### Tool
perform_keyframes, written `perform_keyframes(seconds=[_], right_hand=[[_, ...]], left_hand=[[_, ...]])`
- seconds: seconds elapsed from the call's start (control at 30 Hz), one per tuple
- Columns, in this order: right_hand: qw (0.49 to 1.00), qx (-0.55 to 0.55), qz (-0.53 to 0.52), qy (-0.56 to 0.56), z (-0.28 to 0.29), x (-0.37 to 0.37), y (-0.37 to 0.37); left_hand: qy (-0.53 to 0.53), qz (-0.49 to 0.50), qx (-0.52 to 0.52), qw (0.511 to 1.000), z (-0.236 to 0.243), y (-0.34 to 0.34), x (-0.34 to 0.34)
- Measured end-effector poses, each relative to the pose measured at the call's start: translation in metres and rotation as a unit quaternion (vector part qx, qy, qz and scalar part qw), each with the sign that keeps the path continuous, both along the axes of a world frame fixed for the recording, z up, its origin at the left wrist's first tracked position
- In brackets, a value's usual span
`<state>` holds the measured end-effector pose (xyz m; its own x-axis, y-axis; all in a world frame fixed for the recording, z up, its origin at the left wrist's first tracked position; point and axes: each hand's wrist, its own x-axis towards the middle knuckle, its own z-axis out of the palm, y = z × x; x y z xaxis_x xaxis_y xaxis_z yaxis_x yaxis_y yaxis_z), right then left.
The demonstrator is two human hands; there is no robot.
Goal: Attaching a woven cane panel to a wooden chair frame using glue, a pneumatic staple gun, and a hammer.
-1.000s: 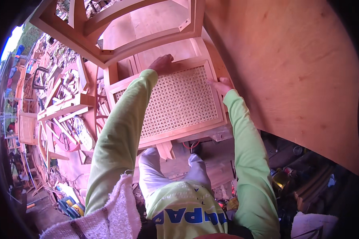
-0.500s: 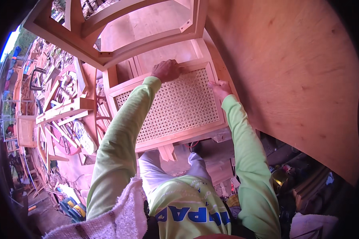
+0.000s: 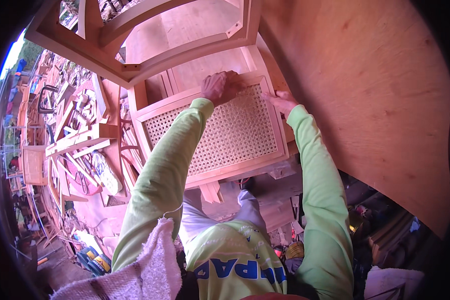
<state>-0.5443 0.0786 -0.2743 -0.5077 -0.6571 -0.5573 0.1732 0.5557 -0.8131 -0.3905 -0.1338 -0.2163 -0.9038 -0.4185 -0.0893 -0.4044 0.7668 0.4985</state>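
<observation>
A wooden-framed cane panel [image 3: 227,137] lies over a pale wooden frame with a board [image 3: 204,61] beyond it. My left hand [image 3: 218,87] is closed on the panel's top rail near its right half, fingers bent over the wood. My right hand [image 3: 281,101] grips the panel's right rail near the upper corner, with its thumb side at the cane's edge. Both forearms come up from below in green sleeves. A light cloth [image 3: 145,265] hangs beside my left upper arm.
An open wooden frame [image 3: 162,56] with curved rails stands above the panel. A large plywood sheet [image 3: 365,85] fills the right. Piled offcuts and wood strips [image 3: 80,145] lie at left. Tools and cans [image 3: 295,250] sit on the dim floor at lower right.
My left hand has moved right along the top rail. My right hand has shifted up toward the upper corner. The panel has moved slightly with them.
</observation>
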Motion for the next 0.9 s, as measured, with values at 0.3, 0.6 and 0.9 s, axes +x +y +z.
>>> perform_keyframes(seconds=[0.3, 0.6, 0.9], right_hand=[[0.994, 0.046, -0.010, 0.094, -0.015, 0.003, -0.012], [0.955, 0.046, -0.158, 0.245, -0.005, 0.054, -0.002], [0.980, -0.019, -0.123, 0.155, 0.004, 0.049, -0.002]], left_hand=[[0.094, -0.045, -0.170, 0.980, -0.017, 0.008, 0.009], [0.157, -0.062, -0.162, 0.972, -0.016, 0.015, 0.007], [0.147, -0.038, -0.163, 0.975, -0.014, 0.017, -0.001]])
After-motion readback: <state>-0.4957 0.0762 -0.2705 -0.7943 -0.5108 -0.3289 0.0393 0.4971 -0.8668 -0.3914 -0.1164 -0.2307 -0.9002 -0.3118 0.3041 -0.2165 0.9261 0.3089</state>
